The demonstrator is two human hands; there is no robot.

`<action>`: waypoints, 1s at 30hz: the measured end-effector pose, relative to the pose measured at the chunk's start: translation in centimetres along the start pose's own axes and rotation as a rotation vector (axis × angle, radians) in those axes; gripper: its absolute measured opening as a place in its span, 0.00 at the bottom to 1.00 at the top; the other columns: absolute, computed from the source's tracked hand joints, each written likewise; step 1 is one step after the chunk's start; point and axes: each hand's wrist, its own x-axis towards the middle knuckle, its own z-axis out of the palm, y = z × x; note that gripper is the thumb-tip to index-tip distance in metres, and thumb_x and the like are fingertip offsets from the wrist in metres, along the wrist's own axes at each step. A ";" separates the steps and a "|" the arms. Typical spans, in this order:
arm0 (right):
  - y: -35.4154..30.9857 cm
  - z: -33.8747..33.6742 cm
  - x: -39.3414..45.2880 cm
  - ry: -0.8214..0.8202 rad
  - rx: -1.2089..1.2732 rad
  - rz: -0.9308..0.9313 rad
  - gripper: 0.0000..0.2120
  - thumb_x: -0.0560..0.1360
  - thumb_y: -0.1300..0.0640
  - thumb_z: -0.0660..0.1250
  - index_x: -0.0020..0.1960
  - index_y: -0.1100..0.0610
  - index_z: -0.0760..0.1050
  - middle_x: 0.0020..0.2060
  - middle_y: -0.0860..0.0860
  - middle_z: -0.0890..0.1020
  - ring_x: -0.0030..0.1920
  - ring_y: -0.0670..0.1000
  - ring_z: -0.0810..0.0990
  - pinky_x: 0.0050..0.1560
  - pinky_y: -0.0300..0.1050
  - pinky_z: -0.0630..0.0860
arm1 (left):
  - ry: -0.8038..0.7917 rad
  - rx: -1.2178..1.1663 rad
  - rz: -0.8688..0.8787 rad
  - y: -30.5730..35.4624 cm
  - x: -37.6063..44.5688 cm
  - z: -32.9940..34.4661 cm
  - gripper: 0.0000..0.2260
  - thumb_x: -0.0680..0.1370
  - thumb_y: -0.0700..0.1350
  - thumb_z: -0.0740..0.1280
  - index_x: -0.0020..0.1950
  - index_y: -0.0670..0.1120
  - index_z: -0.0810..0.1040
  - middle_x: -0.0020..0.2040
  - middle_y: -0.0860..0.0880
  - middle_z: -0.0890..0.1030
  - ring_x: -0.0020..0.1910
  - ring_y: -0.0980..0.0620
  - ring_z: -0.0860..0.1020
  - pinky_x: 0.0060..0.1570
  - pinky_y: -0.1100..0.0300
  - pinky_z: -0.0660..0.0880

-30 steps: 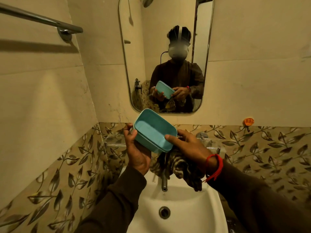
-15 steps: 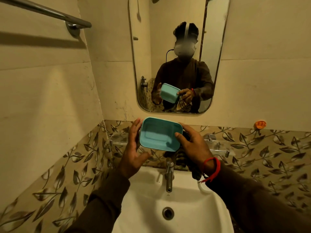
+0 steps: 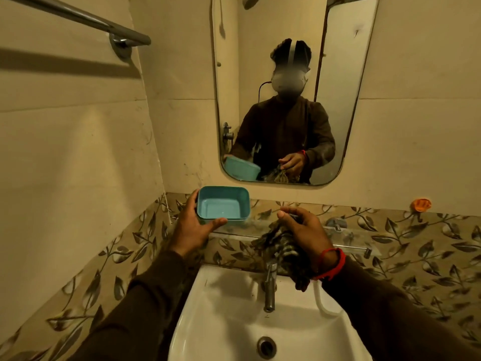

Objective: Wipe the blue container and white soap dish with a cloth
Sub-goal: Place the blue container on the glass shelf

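**Bathroom corner: container on shelf, cloth in hand**

- Mirror (image 3: 294,87): on the back wall, above the shelf.
- Basin (image 3: 234,316): white, below the hands; tap (image 3: 270,287) at its rear edge.
- Glass shelf (image 3: 346,237): runs along the leaf-patterned tile band, bare to the right.
- Blue container (image 3: 222,205): upright, open side up, at the shelf's left end near the wall corner.
- Left hand (image 3: 194,227): fingers wrap the container's left side, thumb on its near rim.
- Right hand (image 3: 303,230): apart from the container, fingers bunched around a striped cloth (image 3: 283,252) hanging over the tap.
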 end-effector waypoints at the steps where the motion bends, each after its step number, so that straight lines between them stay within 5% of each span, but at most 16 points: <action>1: 0.2 -0.4 0.0 -0.005 0.003 0.016 0.07 0.75 0.58 0.68 0.49 0.61 0.79 0.36 0.55 0.83 0.32 0.46 0.81 0.33 0.38 0.77 | -0.007 0.011 -0.024 -0.6 1.0 -0.5 0.42 0.69 0.44 0.80 0.78 0.50 0.63 0.64 0.54 0.76 0.63 0.55 0.76 0.65 0.54 0.75; 5: 1.4 -1.8 -0.5 -0.073 -0.119 0.076 0.10 0.76 0.56 0.67 0.41 0.60 0.82 0.35 0.55 0.84 0.36 0.50 0.82 0.39 0.41 0.77 | -0.063 0.047 -0.086 -2.7 4.1 -1.2 0.38 0.72 0.41 0.79 0.77 0.46 0.64 0.67 0.47 0.76 0.66 0.46 0.75 0.67 0.49 0.74; 8: 2.2 -1.9 -1.7 -0.152 -0.223 0.092 0.12 0.77 0.54 0.66 0.41 0.60 0.83 0.40 0.55 0.85 0.44 0.50 0.83 0.48 0.40 0.76 | -0.136 0.082 -0.118 -3.9 5.4 -0.9 0.35 0.72 0.41 0.78 0.76 0.47 0.66 0.65 0.47 0.78 0.64 0.48 0.77 0.62 0.57 0.74; 11: 2.9 -1.9 -2.8 -0.153 -0.187 0.106 0.12 0.77 0.57 0.66 0.43 0.64 0.82 0.40 0.57 0.85 0.39 0.46 0.83 0.39 0.32 0.76 | -0.198 0.105 -0.128 -4.6 6.2 -0.3 0.33 0.73 0.41 0.78 0.74 0.46 0.68 0.63 0.47 0.78 0.61 0.49 0.77 0.54 0.65 0.74; 15: 3.8 -2.1 -3.8 -0.135 -0.122 0.157 0.12 0.77 0.58 0.65 0.45 0.67 0.81 0.38 0.57 0.84 0.36 0.46 0.83 0.36 0.33 0.77 | -0.297 0.103 -0.159 -5.2 6.8 0.4 0.33 0.75 0.40 0.76 0.76 0.42 0.65 0.68 0.42 0.77 0.66 0.44 0.76 0.67 0.48 0.74; 23: 3.9 -1.6 -4.9 -0.114 -0.071 0.175 0.10 0.77 0.58 0.64 0.41 0.59 0.82 0.34 0.50 0.85 0.36 0.45 0.83 0.35 0.31 0.75 | -0.426 0.147 -0.208 -6.3 8.3 0.1 0.31 0.76 0.45 0.75 0.75 0.42 0.66 0.69 0.42 0.76 0.67 0.44 0.76 0.70 0.44 0.72; 30: 3.9 -1.4 -5.3 -0.070 -0.059 0.154 0.14 0.77 0.59 0.64 0.50 0.72 0.76 0.45 0.70 0.80 0.44 0.62 0.80 0.49 0.51 0.78 | -0.408 0.118 -0.276 -7.3 8.9 0.2 0.30 0.75 0.47 0.75 0.72 0.44 0.65 0.66 0.43 0.76 0.66 0.42 0.77 0.61 0.51 0.76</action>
